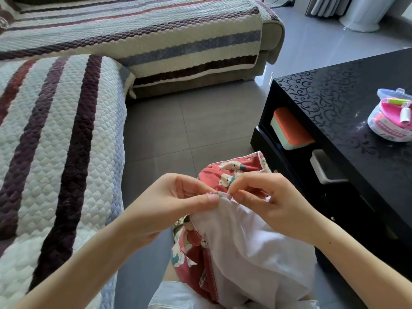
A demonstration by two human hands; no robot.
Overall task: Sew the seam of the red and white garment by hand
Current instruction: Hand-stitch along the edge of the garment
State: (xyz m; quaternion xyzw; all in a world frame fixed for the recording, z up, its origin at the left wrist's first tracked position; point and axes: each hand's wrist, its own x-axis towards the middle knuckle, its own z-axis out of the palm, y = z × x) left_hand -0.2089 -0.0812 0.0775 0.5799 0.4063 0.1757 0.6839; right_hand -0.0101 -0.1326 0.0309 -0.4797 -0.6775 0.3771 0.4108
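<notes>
Head view, from left to right: the striped quilted sofa cover [58, 152] fills the left side, and a second sofa section [156, 41] runs across the top, with grey floor tiles [178, 130] between them and me. My left hand [176, 204] comes up from the lower left, its thumb and forefinger pinched on the folded edge of the garment [240, 241], right at the seam [219, 193]. The garment lies over my lap in the lower middle, its white inside turned up toward me and the red printed side with small bear figures showing behind and below. A short bit of red thread shows at the seam between my two hands. My right hand [265, 197] is just beside the left, its fingers [236, 186] closed together on the same edge; I cannot tell whether a needle is between them, it is too small to see. Further right stands the black tabletop [347, 108] with a scroll pattern, an orange-lidded box [291, 128] on the shelf beneath it. On the tabletop near the right edge sits a clear round sewing kit [392, 118] with coloured spools inside.
</notes>
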